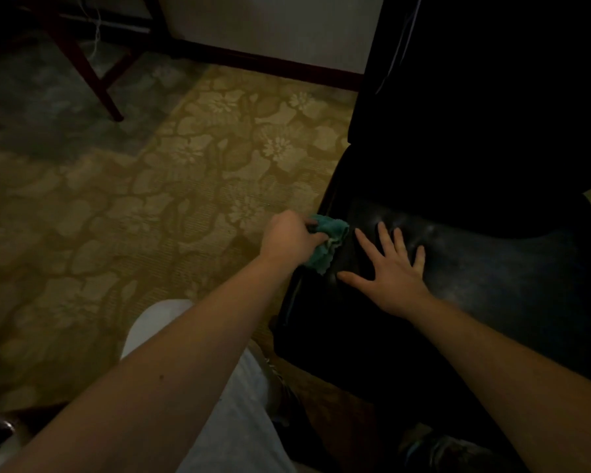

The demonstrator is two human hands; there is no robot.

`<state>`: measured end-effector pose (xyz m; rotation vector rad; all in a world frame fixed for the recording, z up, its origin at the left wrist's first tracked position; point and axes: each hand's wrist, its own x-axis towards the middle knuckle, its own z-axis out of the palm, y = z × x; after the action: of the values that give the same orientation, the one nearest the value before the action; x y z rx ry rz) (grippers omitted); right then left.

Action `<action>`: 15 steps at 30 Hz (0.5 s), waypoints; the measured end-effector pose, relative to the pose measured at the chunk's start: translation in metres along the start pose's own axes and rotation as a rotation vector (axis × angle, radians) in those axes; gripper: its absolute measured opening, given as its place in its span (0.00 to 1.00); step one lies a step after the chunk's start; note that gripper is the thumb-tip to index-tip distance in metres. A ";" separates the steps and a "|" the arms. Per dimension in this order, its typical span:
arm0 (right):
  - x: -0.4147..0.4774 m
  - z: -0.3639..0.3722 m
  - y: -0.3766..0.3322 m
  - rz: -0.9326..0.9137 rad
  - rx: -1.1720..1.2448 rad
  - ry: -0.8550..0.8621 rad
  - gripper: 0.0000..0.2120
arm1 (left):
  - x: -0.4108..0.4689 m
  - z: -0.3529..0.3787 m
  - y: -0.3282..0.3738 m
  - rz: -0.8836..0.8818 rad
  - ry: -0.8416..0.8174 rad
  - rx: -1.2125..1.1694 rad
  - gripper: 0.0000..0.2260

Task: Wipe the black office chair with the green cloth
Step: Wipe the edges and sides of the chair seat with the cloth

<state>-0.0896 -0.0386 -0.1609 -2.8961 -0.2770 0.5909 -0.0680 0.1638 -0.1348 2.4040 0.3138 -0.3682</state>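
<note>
One piece of dark red wooden furniture [93,63] stands at the far upper left, only its slanted legs in view; right of it lies one carpet [185,158], yellow-brown with a pale flower pattern, and it fills a wide stretch between those legs and the chair; along the top runs one dark baseboard [270,63] under a pale wall. At the bottom, between the two forearms, one leg in light trousers [226,387] shows.

There are two hands, one cloth and one office chair. The left hand [292,238] is clenched around the green cloth [328,244] and holds it against the left edge of the seat, just where the seat meets the carpet side; the cloth is blue-green and crumpled, and a ragged corner hangs below the fist. Just beside it, not touching the cloth, the right hand [389,271] lies flat on the seat with fingers straight and spread, grasping nothing.

The black office chair [475,268] takes the whole right side; its seat is smooth and a little shiny, with faint light patches near the fingers; the left rim of the seat is rounded and runs down toward the person; the backrest above is so dark that I cannot tell its details. At the bottom right one dark shoe [458,452] shows, blurred.
</note>
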 end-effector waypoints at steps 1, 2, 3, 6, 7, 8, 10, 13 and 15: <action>0.000 0.000 0.000 -0.002 0.000 -0.002 0.43 | 0.001 0.002 0.007 -0.015 0.044 0.049 0.19; 0.000 0.000 0.001 -0.005 0.003 -0.003 0.42 | 0.003 0.003 0.011 -0.016 0.074 0.093 0.19; 0.000 0.000 0.001 -0.008 0.009 -0.002 0.42 | 0.004 0.003 0.012 -0.002 0.080 0.118 0.18; -0.001 -0.002 0.003 -0.023 0.041 0.000 0.42 | 0.004 -0.008 -0.003 0.061 -0.046 -0.003 0.15; -0.001 -0.002 0.003 -0.026 0.052 -0.004 0.43 | 0.001 -0.012 -0.011 0.082 -0.089 -0.066 0.13; -0.001 -0.003 0.003 -0.028 0.059 -0.009 0.43 | -0.001 -0.013 -0.020 0.099 -0.127 -0.129 0.13; -0.001 -0.002 0.003 -0.025 0.057 -0.006 0.43 | -0.007 -0.011 -0.036 0.099 -0.219 -0.245 0.17; -0.001 0.000 0.002 -0.022 0.049 0.012 0.43 | -0.015 -0.007 -0.041 0.094 -0.277 -0.273 0.22; -0.001 0.002 0.003 -0.028 0.046 0.019 0.43 | -0.015 -0.005 -0.034 0.111 -0.195 -0.193 0.21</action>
<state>-0.0907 -0.0417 -0.1627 -2.8473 -0.2961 0.5574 -0.0917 0.1908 -0.1463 2.1662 0.1207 -0.4942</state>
